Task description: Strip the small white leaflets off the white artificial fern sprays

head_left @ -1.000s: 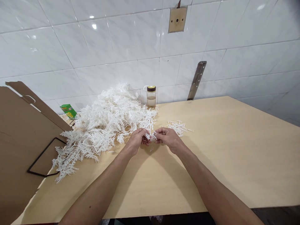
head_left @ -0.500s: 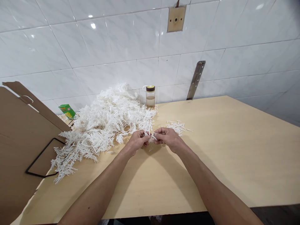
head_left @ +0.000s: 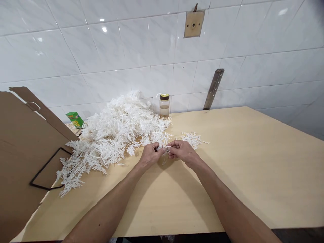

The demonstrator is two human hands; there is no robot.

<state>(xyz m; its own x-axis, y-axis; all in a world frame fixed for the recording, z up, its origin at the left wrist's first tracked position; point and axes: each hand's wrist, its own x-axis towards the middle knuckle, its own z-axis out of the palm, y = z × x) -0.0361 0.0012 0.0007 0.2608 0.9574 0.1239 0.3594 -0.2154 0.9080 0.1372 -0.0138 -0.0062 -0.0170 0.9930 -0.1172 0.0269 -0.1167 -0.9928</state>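
The left hand point(head_left: 152, 155) and right hand point(head_left: 184, 153) pinch a spindly, plastic-looking white sprig point(head_left: 166, 143), a feathery white heap point(head_left: 121, 125) at their ten o'clock.

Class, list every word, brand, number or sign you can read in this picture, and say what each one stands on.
No text can be read.
Green box: printed marks, too small and blurred to read.
Bottle: no legible lettering.
Wall plate: no legible lettering.

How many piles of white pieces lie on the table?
2: a large heap on the left, and a small pile just beyond the right hand, which may hide part of it.
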